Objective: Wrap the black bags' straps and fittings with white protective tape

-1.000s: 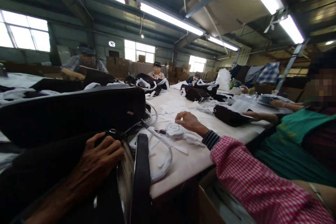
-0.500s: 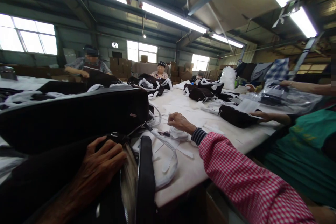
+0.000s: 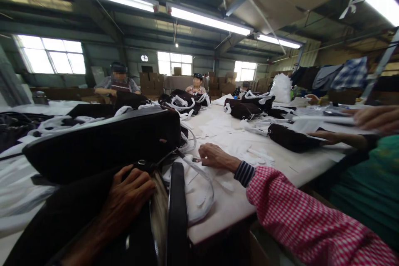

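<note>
My left hand (image 3: 132, 189) is closed over the edge of a black bag (image 3: 71, 212). That bag lies unzipped, showing pale lining (image 3: 160, 208) beside my fingertips and a metal ring (image 3: 141, 163) above them. A black zip-edged panel (image 3: 177, 199) stands to the right of the opening. Above the table my right hand (image 3: 215, 157) has its fingers curled downward; what they hold, if anything, is hidden. A strap in white wrapping (image 3: 205, 203) loops just below it. Behind my left hand lies another black bag (image 3: 102, 145) with a small label.
The white table (image 3: 230, 199) carries loose white scraps (image 3: 257, 156). More dark bags with white-wrapped straps (image 3: 245, 109) lie farther back. On the right, a co-worker in green (image 3: 368, 178) touches a dark bag (image 3: 291, 137). Other people sit across the table.
My right hand has moved lower, over where a coiled white strip was visible. My left hand keeps its hold on the bag. The co-worker's raised hand at right has come nearer.
</note>
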### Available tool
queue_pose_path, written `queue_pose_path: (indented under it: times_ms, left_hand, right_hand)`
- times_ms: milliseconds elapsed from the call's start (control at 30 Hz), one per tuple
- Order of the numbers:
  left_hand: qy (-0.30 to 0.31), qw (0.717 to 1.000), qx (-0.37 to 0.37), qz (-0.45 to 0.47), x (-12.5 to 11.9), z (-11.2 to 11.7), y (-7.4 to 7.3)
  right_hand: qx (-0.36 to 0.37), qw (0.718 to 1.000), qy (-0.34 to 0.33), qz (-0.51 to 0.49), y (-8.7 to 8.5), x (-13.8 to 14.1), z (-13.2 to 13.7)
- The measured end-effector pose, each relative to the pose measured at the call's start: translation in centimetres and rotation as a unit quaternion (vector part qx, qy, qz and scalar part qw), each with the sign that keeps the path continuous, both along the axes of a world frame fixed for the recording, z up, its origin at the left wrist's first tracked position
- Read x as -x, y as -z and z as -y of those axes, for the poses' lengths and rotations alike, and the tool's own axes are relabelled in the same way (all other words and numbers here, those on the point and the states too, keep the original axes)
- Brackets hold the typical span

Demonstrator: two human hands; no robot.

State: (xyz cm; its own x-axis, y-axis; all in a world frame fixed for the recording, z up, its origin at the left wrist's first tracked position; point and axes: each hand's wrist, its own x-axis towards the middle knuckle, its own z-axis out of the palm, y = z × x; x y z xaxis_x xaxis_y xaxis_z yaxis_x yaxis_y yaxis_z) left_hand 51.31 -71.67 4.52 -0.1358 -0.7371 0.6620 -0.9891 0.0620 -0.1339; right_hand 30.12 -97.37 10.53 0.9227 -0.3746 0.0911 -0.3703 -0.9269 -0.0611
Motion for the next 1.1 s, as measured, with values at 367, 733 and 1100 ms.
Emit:
queue_pose_path:
  times_ms: [367,733,1100]
  left_hand:
    - [-0.018,1.000,-0.009,0.002,0.5,-0.2,-0.7]
    - [0.000,1.000,-0.013,0.020,0.0,-0.1,-0.6]
    - [-0.007,0.999,-0.013,0.045,-0.5,0.1,-0.6]
  right_hand:
    - [-0.004,1.000,-0.006,-0.006,2.1,-0.1,-2.5]
    - [-0.095,0.993,-0.032,0.069,0.3,4.9,-3.3]
    - [-0.164,0.977,0.048,0.129,1.0,9.8,-5.4]
